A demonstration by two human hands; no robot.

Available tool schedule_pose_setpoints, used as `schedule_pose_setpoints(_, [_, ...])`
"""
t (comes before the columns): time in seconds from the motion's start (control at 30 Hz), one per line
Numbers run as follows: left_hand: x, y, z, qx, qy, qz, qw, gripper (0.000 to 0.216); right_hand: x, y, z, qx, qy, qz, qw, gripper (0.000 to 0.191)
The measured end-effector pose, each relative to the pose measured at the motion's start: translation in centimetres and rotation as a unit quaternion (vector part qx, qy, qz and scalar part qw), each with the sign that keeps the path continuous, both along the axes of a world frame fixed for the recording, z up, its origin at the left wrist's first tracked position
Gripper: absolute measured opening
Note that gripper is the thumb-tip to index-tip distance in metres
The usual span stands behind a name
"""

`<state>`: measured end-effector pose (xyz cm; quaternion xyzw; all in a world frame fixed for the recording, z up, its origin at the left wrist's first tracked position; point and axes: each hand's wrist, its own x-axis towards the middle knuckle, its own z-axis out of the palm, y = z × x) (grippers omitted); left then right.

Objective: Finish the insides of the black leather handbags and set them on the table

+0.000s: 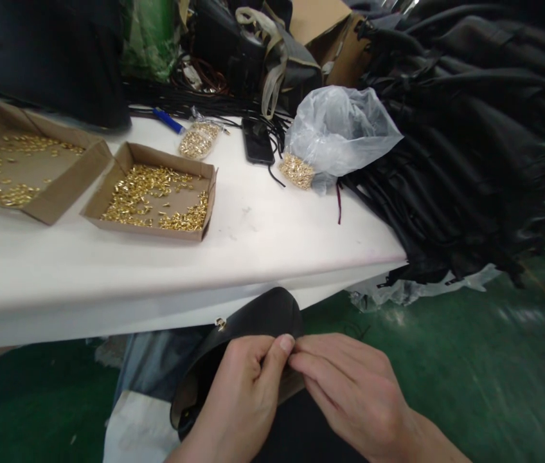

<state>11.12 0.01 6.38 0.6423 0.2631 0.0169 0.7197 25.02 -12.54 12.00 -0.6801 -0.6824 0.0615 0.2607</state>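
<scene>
A black leather bag (272, 308) rests on my lap below the table edge, its opening toward the left. A small gold-coloured metal fitting (221, 323) sits on its upper rim. My left hand (248, 392) is closed on the bag's edge, thumb pressed on top. Fingertips pinched together, my right hand (354, 386) meets the left thumb at the same spot on the edge. Whether a small part lies between the fingertips is hidden.
On the white table (272, 238) stand a small cardboard tray (171, 235) and a larger cardboard tray (60, 193), both with gold metal pieces. Behind lie a blue pen (169, 120), a phone (258, 141) and a plastic bag (344, 128). Black leather pieces (470, 141) are heaped at right.
</scene>
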Motion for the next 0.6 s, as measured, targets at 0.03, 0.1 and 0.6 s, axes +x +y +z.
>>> schedule_pose_setpoints(0.03, [-0.2,-0.2,-0.1,0.011,-0.008,-0.012,1.0,0.057,0.0,0.0,0.0,-0.002,0.001,0.009,1.0,0.021])
schedule_pose_setpoints(0.1, [-0.7,-0.5,-0.3,0.049,-0.036,-0.036,0.997,0.055,0.1,0.1,0.2,-0.008,0.008,0.026,1.0,0.02])
schedule_pose_setpoints(0.6, [-1.8,1.0,-1.5,0.179,-0.159,-0.15,0.959,0.016,0.4,-2.0,-0.3,-0.041,-0.064,0.071,0.995,0.023])
